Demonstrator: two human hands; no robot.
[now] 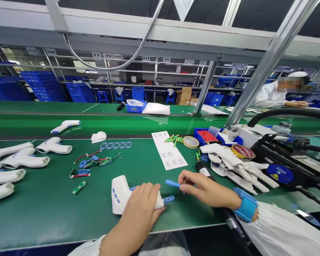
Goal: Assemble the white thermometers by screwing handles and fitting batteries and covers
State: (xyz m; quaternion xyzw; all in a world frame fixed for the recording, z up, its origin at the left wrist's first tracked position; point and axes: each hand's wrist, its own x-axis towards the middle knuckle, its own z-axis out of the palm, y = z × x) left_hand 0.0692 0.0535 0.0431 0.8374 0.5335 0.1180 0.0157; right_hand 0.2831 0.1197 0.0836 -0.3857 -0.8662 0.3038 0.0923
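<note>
The white housing [121,185] looks like smooth, hard plastic with a soft satin sheen; the slim blue strip [172,183] seems smooth plastic too. The green table [53,217] has a smooth, faintly reflective surface, while the green band [122,125] behind it is properly glossy. The label sheet [162,153] is flat, matt paper. Overhead, the ribbed conduit [147,37] is shiny metal, and the slanted post [266,60] smooth, bright metal. The sleeve [290,229] is thin, wrinkled cloth; the boxes [183,96], dull cardboard.
</note>
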